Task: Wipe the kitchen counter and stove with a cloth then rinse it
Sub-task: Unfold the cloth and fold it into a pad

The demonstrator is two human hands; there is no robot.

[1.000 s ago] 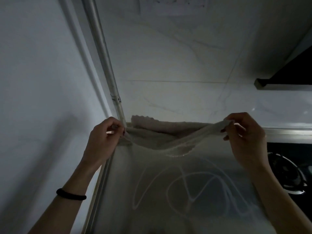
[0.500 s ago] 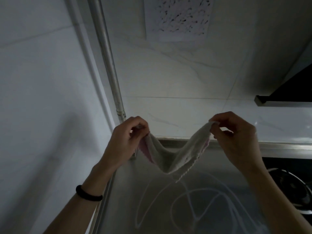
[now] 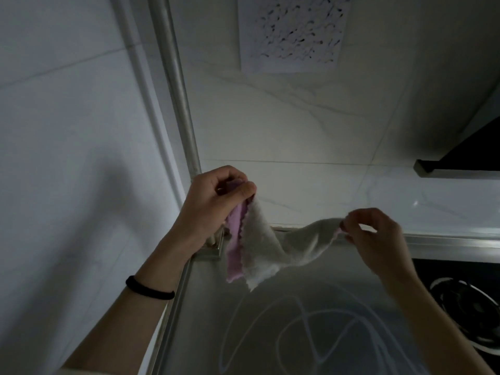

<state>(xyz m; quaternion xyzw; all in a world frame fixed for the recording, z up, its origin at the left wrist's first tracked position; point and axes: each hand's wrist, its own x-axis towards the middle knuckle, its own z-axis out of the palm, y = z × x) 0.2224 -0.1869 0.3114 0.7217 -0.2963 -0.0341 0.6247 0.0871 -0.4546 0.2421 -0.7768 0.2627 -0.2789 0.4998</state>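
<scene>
The cloth (image 3: 266,247) hangs in the air above the steel bench (image 3: 270,334), slung between both hands. The left hand (image 3: 213,201) pinches one corner high; the right hand (image 3: 378,239) pinches another lower, nearer the stove burner (image 3: 470,312). Its long axis runs left to right, sagging in the middle.

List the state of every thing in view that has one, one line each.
cloth: lifted off the counter, sagging between both hands, pink side showing on the left
left hand: pinches one end of the cloth
right hand: pinches the other end
counter: marked with curved streaks
stove burner: unlit, nothing on it
</scene>
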